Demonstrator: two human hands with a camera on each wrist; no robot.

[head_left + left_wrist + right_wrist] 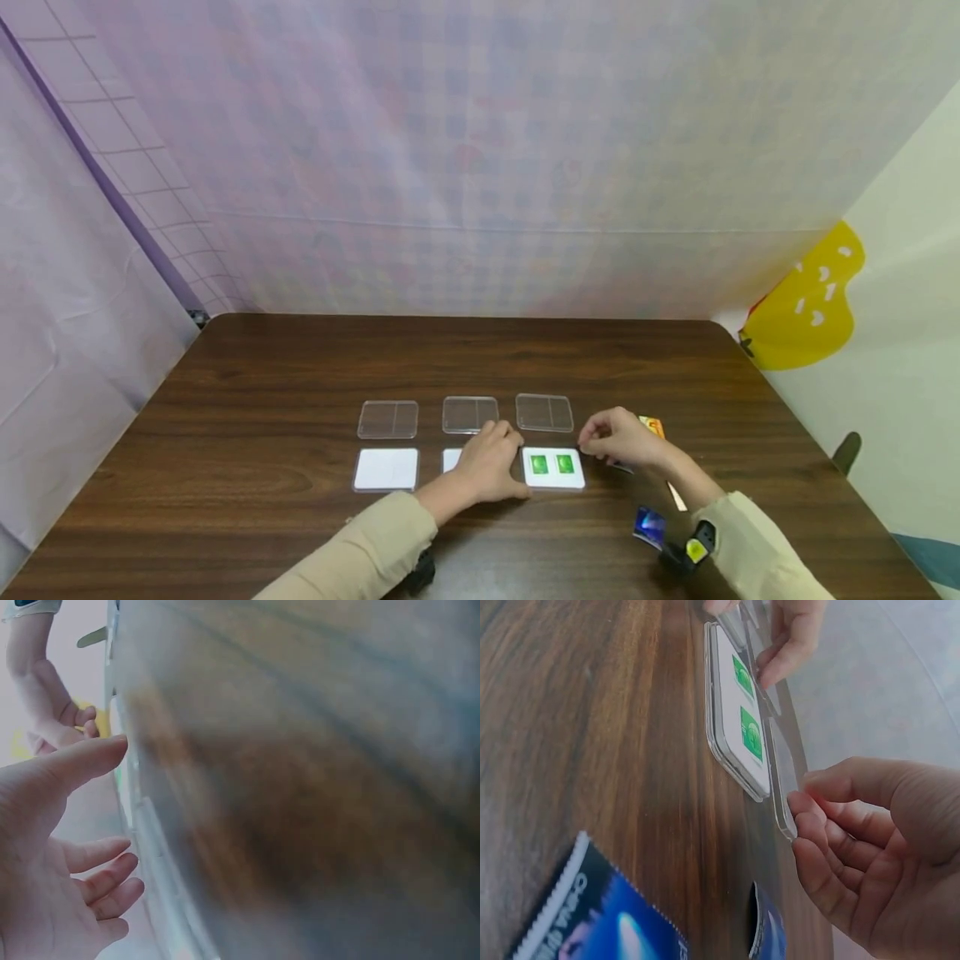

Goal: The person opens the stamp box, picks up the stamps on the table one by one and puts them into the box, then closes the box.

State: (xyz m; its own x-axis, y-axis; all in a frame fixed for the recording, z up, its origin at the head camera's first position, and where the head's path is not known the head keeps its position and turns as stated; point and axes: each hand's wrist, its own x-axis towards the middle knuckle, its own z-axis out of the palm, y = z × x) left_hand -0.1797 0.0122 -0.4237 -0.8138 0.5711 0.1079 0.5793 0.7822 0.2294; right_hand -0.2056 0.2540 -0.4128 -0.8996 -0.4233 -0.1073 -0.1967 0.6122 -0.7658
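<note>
Left hand [487, 468] relaxed, gripping nothing; right hand [622, 437] curled, can't tell if pinching anything. White card [552, 468] with green squares [565, 464] between them on desk [300, 358]; careless finger brush could shift it.

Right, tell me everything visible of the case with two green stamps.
The case is a shallow, clear, plastic-looking box with rounded corners, lying flat on the table. White backing fills most of it, with two green stamps side by side. The left hand is at its left edge; whether they touch is unclear.
</note>
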